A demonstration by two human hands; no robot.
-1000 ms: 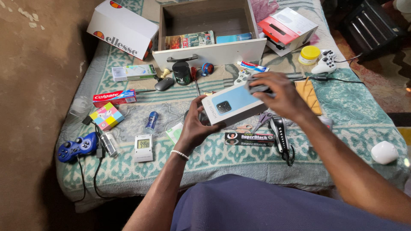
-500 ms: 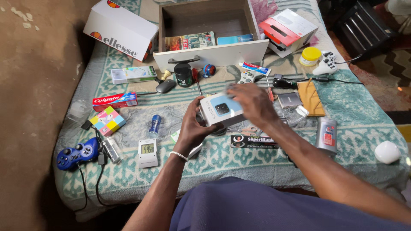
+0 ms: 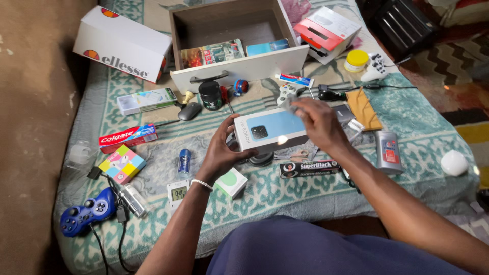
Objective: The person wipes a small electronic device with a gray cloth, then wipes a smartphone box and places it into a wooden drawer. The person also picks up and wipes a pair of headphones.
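Observation:
A white and light-blue phone box is held above the patterned green bed cover. My left hand grips its left end from below. My right hand rests on its right end, fingers over the top edge. Under the box lie a dark round thing, scissors and a long black carton.
An open wooden drawer with magazines stands at the back, a white shoe box to its left. Around lie a toothpaste carton, coloured cube box, blue gamepad, small clock, mouse, spray can and white gamepad.
My right hand has put down the dark object it held and come onto the box's right end. The box has tilted flatter. A small green-and-white box now shows below my left wrist.

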